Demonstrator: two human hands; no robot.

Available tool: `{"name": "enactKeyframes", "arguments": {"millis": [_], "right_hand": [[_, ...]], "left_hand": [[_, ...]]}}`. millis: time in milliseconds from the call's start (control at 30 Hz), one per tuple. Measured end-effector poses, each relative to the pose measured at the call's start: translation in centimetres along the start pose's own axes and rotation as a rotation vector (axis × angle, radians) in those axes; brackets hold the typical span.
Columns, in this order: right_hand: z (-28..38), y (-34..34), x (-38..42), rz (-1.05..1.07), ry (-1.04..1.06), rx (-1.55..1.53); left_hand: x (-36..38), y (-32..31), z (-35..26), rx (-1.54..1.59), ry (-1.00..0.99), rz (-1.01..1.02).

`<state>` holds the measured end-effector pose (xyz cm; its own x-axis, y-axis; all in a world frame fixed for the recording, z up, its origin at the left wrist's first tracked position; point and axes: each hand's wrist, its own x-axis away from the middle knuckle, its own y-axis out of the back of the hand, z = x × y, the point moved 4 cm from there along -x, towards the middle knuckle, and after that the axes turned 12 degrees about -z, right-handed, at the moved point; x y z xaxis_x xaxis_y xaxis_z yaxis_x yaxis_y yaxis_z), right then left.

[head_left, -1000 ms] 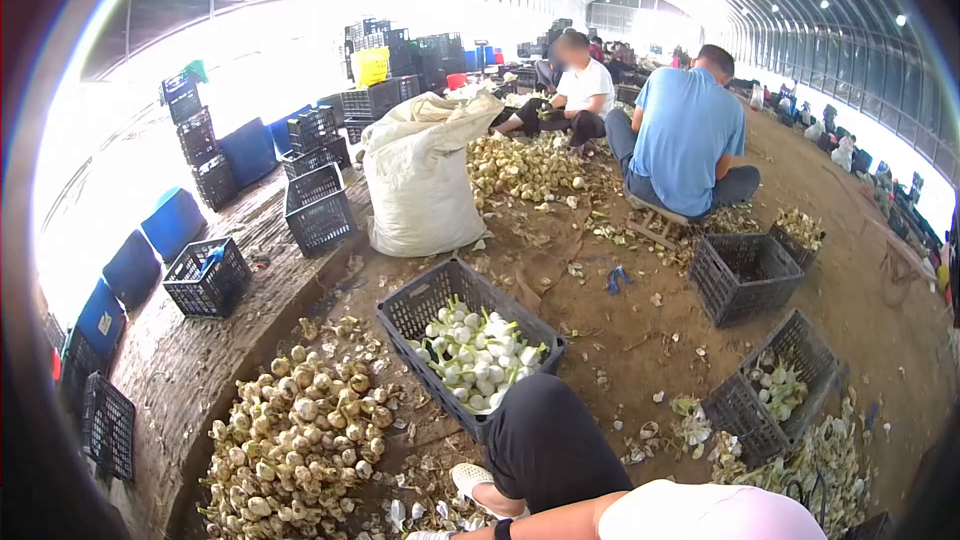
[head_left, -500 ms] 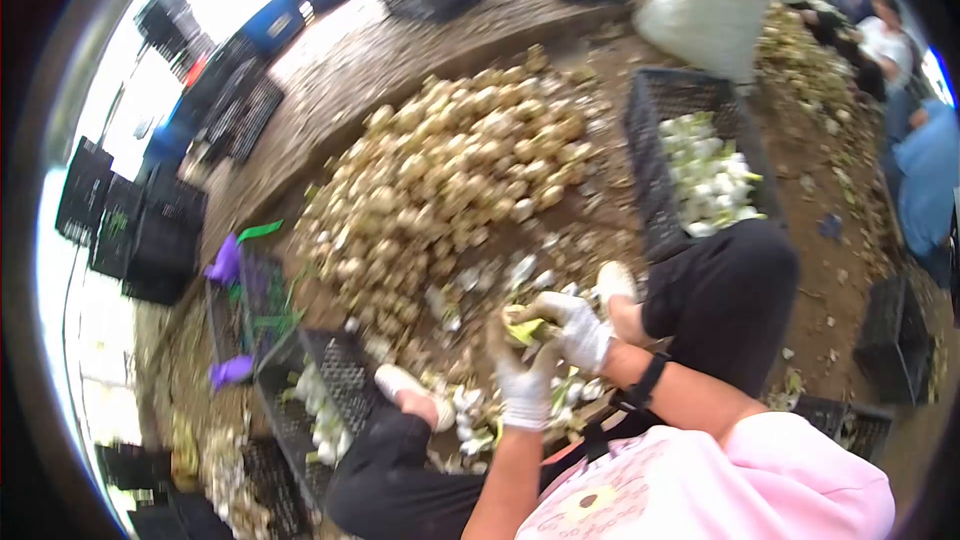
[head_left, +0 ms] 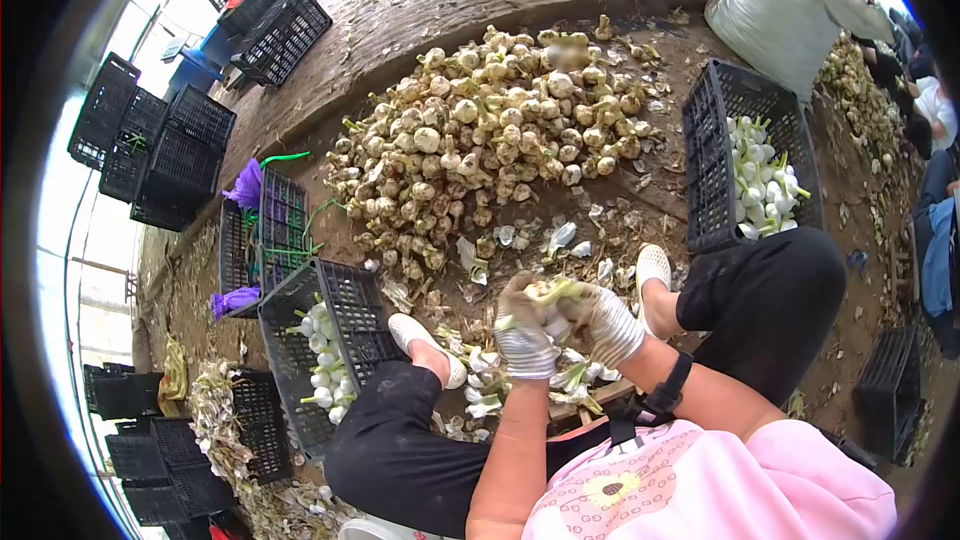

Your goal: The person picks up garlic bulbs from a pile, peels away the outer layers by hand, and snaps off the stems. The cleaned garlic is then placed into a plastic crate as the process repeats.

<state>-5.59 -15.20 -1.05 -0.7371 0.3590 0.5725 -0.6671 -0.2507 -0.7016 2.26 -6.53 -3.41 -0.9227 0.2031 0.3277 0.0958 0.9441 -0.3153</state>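
Observation:
My gloved left hand (head_left: 524, 332) and gloved right hand (head_left: 609, 325) meet in front of my lap, both with fingers closed around a garlic bulb (head_left: 553, 292). The bulb is pale with a greenish stem, partly covered by the fingers and slightly blurred. On the ground just below the hands lie peeled white garlic bulbs and loose skins (head_left: 575, 375). Beyond them rises a large heap of unpeeled, soil-stained garlic (head_left: 480, 140).
A black crate (head_left: 700, 170) with clean white garlic stands at the right, another crate (head_left: 370, 310) with similar bulbs at the left. Behind it, a crate has purple cloth (head_left: 245, 185) on it. A white sack (head_left: 770, 15) stands at the back right; another person (head_left: 935, 115) sits at far right.
My head view has swung, so the heap and crates appear shifted. My hands remain together; the yellow-green leafy piece between them earlier now shows as a pale bulb with its stem.

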Motion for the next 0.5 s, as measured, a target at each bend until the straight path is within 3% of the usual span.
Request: {"name": "enactKeyframes", "arguments": {"millis": [33, 67, 100, 167, 233, 267, 300, 433, 500], "right_hand": [[0.5, -0.1, -0.2, 0.024, -0.016, -0.047], [1.6, 0.2, -0.7, 0.173, -0.04, -0.115], [2.6, 0.7, -1.1, 0.15, -0.032, -0.039], [2.4, 1.7, -1.2, -0.105, 0.029, -0.03], [4.3, 3.4, -2.2, 0.022, 0.058, -0.198], [6.1, 3.0, -1.4, -0.091, 0.125, -0.153], [8.0, 1.9, 0.0, -0.203, 0.192, -0.11], [2.9, 1.9, 0.3, 0.11, -0.003, 0.991], [0.8, 0.9, 1.0, 0.25, 0.247, 1.04]], "left_hand": [[-0.4, -0.1, -0.5, 0.039, -0.117, -0.04], [-0.7, 0.8, -0.6, 0.185, 0.057, -0.043], [-0.5, 1.3, -2.0, 0.33, 0.228, -0.045], [-1.5, 2.5, -1.4, 0.315, 0.124, -0.015], [-1.7, 2.6, -3.5, 0.73, 0.483, 0.245], [-1.8, 3.2, -5.6, 0.932, 0.524, 0.216], [-2.4, 5.5, -5.7, 0.707, 0.365, 0.061], [-1.2, 3.9, -7.7, 0.36, -0.005, 0.055], [0.7, 3.0, -6.8, 0.118, -0.257, -0.037]]}}
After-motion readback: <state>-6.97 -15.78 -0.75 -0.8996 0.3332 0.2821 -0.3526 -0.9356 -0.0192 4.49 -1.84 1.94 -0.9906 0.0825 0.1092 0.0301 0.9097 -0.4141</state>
